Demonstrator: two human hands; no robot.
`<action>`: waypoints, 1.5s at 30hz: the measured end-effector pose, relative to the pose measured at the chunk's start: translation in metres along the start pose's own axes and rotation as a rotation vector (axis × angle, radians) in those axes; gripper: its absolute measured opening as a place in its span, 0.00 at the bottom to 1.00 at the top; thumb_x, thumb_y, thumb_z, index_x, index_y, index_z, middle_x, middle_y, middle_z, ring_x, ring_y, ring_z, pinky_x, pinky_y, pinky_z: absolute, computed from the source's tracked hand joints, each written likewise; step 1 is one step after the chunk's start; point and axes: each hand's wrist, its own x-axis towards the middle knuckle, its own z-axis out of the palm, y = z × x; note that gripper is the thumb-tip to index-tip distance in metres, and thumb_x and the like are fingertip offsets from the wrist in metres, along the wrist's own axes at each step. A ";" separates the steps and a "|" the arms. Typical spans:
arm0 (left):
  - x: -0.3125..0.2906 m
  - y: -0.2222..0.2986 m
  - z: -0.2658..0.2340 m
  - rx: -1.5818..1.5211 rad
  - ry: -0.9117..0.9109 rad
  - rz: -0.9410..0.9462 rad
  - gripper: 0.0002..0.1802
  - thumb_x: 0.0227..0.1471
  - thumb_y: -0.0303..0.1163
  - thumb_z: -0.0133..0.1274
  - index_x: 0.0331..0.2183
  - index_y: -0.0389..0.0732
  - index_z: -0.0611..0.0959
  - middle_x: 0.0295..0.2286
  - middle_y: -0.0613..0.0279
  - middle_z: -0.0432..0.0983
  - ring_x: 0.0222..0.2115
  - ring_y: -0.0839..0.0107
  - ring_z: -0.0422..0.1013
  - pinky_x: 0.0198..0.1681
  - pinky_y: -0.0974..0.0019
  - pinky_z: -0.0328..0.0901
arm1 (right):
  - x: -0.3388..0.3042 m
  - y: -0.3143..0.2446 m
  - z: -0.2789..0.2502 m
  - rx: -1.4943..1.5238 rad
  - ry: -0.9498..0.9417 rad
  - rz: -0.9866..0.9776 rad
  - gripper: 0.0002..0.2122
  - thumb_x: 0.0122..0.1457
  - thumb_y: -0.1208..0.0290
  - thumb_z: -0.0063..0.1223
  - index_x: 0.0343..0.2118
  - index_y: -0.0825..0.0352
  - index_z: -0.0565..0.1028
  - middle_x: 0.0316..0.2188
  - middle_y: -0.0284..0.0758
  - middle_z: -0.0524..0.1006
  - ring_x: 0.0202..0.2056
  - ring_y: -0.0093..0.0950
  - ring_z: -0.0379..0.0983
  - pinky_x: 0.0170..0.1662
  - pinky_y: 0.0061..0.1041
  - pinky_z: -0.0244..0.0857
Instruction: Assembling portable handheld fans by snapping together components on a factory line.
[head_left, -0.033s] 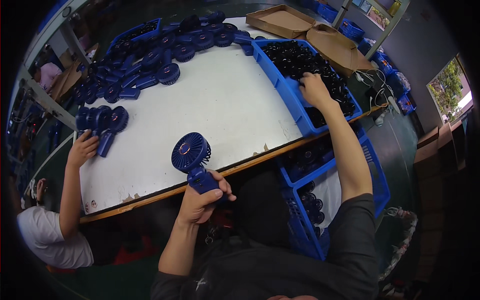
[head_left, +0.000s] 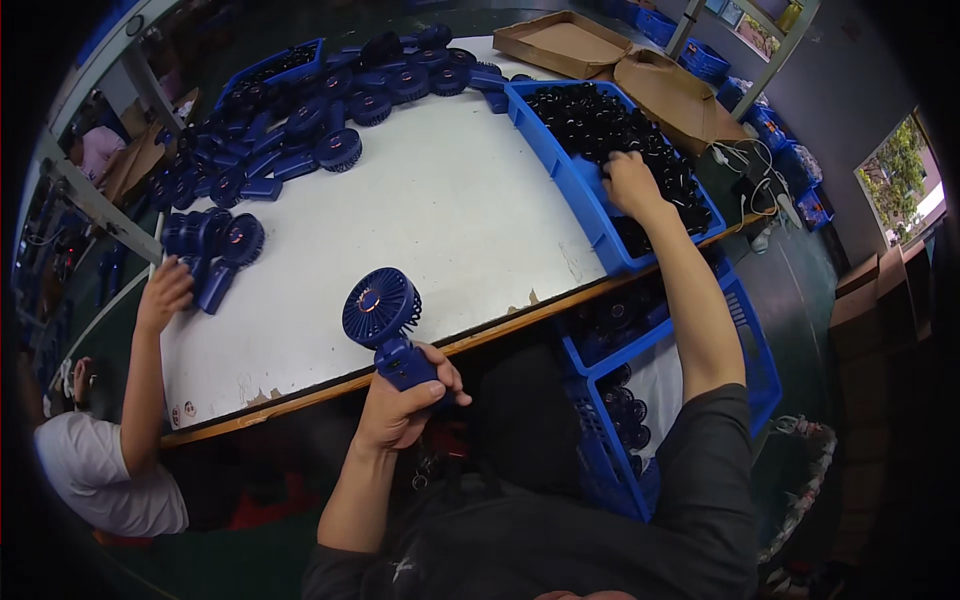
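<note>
My left hand (head_left: 398, 408) is closed round the handle of a dark blue handheld fan (head_left: 378, 306), holding it upright over the near edge of the table, its round grille facing up and left. At the right, my right hand (head_left: 632, 186) reaches into a blue plastic bin (head_left: 568, 190) heaped with small black parts (head_left: 585, 115). Its fingers are curled down against the parts, and whatever is between them is hidden. Something light blue and blurred shows beside these fingers, at the bin's inner left side.
A white table (head_left: 430, 190) carries a large pile of blue fans (head_left: 305, 120) at the far left. Nearer stand several fans beside a co-worker's hand (head_left: 166, 295). Cardboard trays (head_left: 562, 45) lie behind the bin; a blue crate (head_left: 600, 440) with fans stands below the table edge.
The co-worker's hand has come off the small group of fans, which has shifted slightly right. My two hands and the fan I hold are nearly unmoved.
</note>
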 end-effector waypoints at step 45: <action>-0.018 0.012 0.002 0.231 0.211 -0.068 0.23 0.53 0.24 0.60 0.50 0.33 0.73 0.34 0.59 0.74 0.33 0.73 0.74 0.24 0.72 0.75 | -0.164 -0.265 -0.094 1.075 -0.008 -0.387 0.18 0.49 0.84 0.62 0.46 0.70 0.76 0.40 0.43 0.75 0.40 0.39 0.76 0.43 0.31 0.72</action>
